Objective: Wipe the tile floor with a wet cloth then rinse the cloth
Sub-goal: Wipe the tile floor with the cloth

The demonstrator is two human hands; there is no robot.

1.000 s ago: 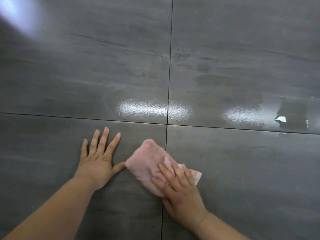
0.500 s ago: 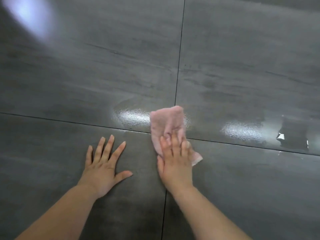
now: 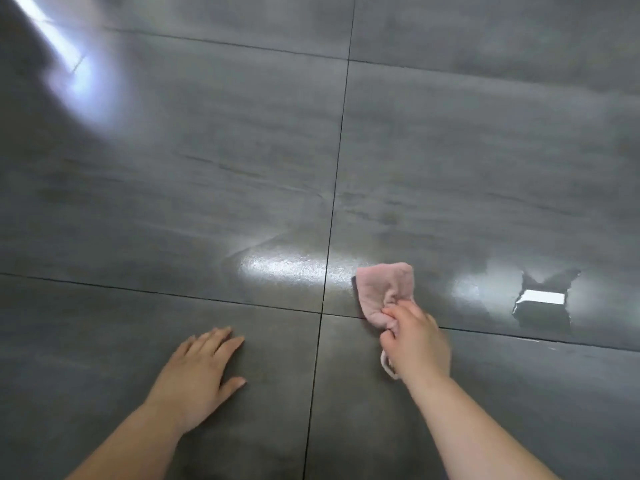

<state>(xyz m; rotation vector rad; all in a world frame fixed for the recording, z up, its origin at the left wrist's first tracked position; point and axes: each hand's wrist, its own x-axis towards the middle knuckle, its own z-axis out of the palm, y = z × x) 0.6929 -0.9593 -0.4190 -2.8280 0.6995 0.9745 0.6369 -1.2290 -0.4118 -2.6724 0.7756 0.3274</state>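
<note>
While it rests palm down on the tile floor [image 3: 207, 174] at the lower centre-left of the frame, the left hand [image 3: 199, 372] keeps its fingers straight and close together, with the thumb stuck out to the right. It is slightly blurred and holds nothing.

To its right, across the vertical grout line [image 3: 332, 220], the right hand [image 3: 415, 341] is raised on its side, and its fingers are curled and clamped on the lower corner of a pink cloth [image 3: 384, 289]. A pale strip of the cloth hangs out beneath this hand.

Bunched and creased, the cloth sits just right of centre, above the right hand. It lies just beside the vertical grout line and over the horizontal grout line [image 3: 138, 289], close to where the two cross. Whether all of it touches the floor cannot be told.

Just left of the cloth a wet patch [image 3: 287, 266] shines white across the vertical line. Further right, a bright rectangular reflection [image 3: 542, 297] shows in the glossy tile.

Beyond lie large grey streaked tiles, and a broad white glare [image 3: 69, 60] falls across the upper left corner.
</note>
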